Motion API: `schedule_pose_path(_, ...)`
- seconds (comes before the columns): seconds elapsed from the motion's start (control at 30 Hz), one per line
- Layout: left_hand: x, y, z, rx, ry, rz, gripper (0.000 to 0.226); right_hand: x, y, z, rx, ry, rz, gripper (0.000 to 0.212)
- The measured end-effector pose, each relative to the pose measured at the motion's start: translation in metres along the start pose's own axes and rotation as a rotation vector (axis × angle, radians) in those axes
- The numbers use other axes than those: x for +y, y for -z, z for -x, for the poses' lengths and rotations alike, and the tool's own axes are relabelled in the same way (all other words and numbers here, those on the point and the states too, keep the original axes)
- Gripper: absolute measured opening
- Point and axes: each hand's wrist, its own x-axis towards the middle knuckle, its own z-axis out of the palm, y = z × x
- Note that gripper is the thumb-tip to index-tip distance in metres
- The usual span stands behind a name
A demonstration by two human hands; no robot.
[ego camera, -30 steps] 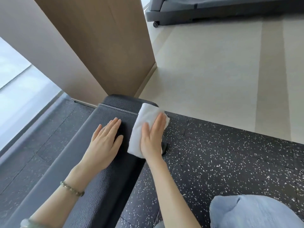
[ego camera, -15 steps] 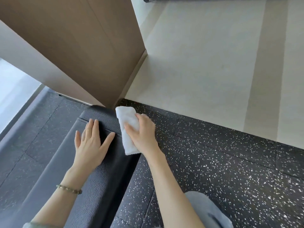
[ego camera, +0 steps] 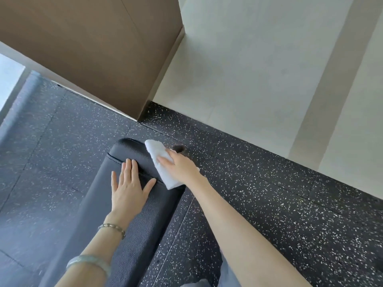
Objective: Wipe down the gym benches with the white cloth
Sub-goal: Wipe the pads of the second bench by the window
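Bench [ego camera: 149, 221] bears both hands — left hand [ego camera: 128, 189] flat, right hand [ego camera: 182, 167] clasping white cloth [ego camera: 155, 150].

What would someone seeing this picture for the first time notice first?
The white cloth, bright against the black gym bench, held by the right hand at the bench's right edge near its far end. Next, the left hand lying flat on the padded top beside it, with the speckled dark floor all around.
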Motion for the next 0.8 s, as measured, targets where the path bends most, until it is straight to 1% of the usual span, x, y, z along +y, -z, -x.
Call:
schedule_pose_path(0.13, 0.001, 0.003, -0.002, -0.047, 0.013, 0.014, 0.09, 0.021, 0.004, 0.022, 0.004, -0.053, -0.12, 0.055)
schedule_pose_path(0.2, -0.003, 0.002, -0.001, -0.06, -0.005, 0.016, 0.089, 0.019, 0.003, 0.022, -0.013, -0.085, -0.12, 0.054)
schedule_pose_path(0.3, -0.013, 0.008, -0.001, -0.056, -0.056, 0.036, 0.079, -0.007, 0.008, 0.006, -0.053, -0.084, -0.005, 0.053)
schedule_pose_path(0.37, -0.024, 0.016, -0.003, -0.032, -0.084, 0.065, 0.071, -0.034, 0.012, -0.012, -0.127, -0.029, 0.157, 0.049)
schedule_pose_path(0.43, -0.039, 0.021, -0.008, -0.007, -0.075, 0.074, 0.068, -0.062, 0.008, -0.035, -0.184, 0.021, 0.248, 0.046)
schedule_pose_path(0.53, -0.057, 0.022, -0.019, -0.041, -0.03, 0.058, 0.07, -0.086, -0.004, -0.068, -0.2, 0.03, 0.248, 0.047)
schedule_pose_path(0.57, -0.06, 0.022, -0.021, -0.063, -0.036, 0.054, 0.071, -0.088, -0.007, -0.074, -0.213, 0.026, 0.213, 0.047)
schedule_pose_path(0.6, -0.062, 0.021, -0.024, -0.079, -0.049, 0.051, 0.071, -0.086, -0.009, -0.076, -0.221, 0.029, 0.214, 0.046)
schedule_pose_path(0.67, -0.061, 0.022, -0.026, -0.106, -0.06, 0.055, 0.072, -0.076, -0.006, -0.067, -0.202, -0.023, 0.177, 0.048)
schedule_pose_path(0.73, -0.058, 0.023, -0.026, -0.12, -0.043, 0.06, 0.074, -0.059, 0.002, -0.048, -0.179, -0.036, 0.187, 0.052)
schedule_pose_path(0.8, -0.054, 0.023, -0.027, -0.134, -0.021, 0.058, 0.075, -0.039, 0.008, -0.033, -0.191, -0.07, 0.161, 0.053)
